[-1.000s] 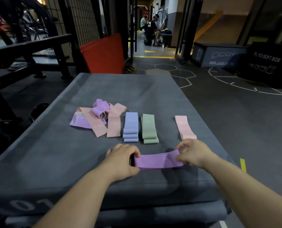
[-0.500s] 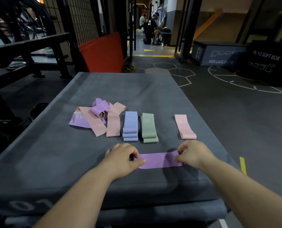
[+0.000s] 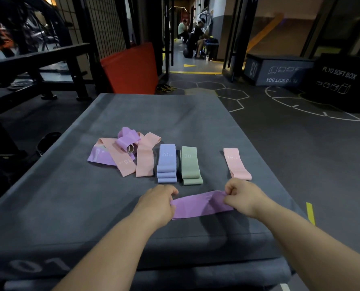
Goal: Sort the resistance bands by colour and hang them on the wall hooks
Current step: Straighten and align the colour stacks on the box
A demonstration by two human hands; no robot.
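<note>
A purple resistance band is stretched between my hands just above the grey soft box. My left hand grips its left end and my right hand pinches its right end. Beyond them lie a stack of blue bands, a stack of green bands and a single pink band. Further left sits a tangled heap of pink and purple bands. No wall hooks are in view.
A red mat leans against a black rack behind the box. Two dark plyo boxes stand on the floor at the right. People sit in the far corridor. A black bench frame is at the left.
The purple band has been lifted and turned so its number no longer shows. My hands have shifted slightly right and away from me, still holding its ends.
</note>
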